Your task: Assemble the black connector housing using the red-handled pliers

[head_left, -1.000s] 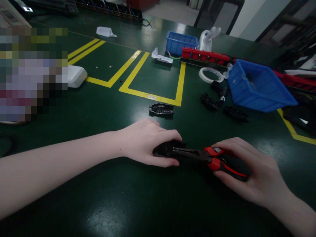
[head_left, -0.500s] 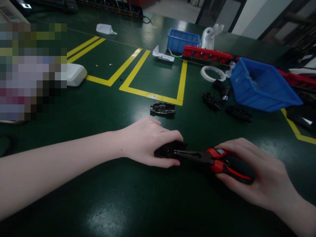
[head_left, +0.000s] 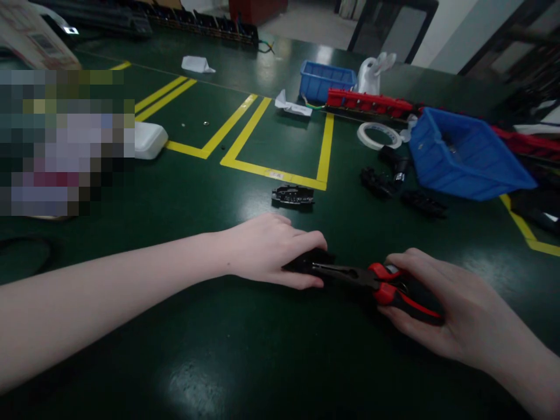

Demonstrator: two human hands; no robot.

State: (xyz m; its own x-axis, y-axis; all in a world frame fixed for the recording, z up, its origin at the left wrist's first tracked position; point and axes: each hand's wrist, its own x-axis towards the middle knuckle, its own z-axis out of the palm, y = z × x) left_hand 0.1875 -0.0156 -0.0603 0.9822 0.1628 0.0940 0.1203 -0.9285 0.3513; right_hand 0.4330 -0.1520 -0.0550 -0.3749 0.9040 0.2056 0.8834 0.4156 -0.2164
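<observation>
My left hand (head_left: 275,248) pinches a small black plastic part (head_left: 308,260) just above the green table, thumb on the near side and fingers on the far side. Red-and-black long-nose pliers (head_left: 380,283) lie in my right hand (head_left: 450,303), fingers wrapped round the handles. The tips of the pliers point left and meet the black part between my left fingers; whether they grip something small there I cannot tell. Beyond my left hand lies another black part (head_left: 293,196) with metal pieces in it, apart from both hands.
At the right stand a large blue bin (head_left: 470,157), a roll of white tape (head_left: 378,135) and several black parts (head_left: 423,203). Further back are a smaller blue bin (head_left: 328,80) and a red strip (head_left: 370,103). Yellow tape lines (head_left: 273,173) mark the table. A white box (head_left: 151,140) sits left.
The view has shifted slightly, so the table's things appear a little lower and further right. Both hands keep their holds, the plier tips still at the black part.
</observation>
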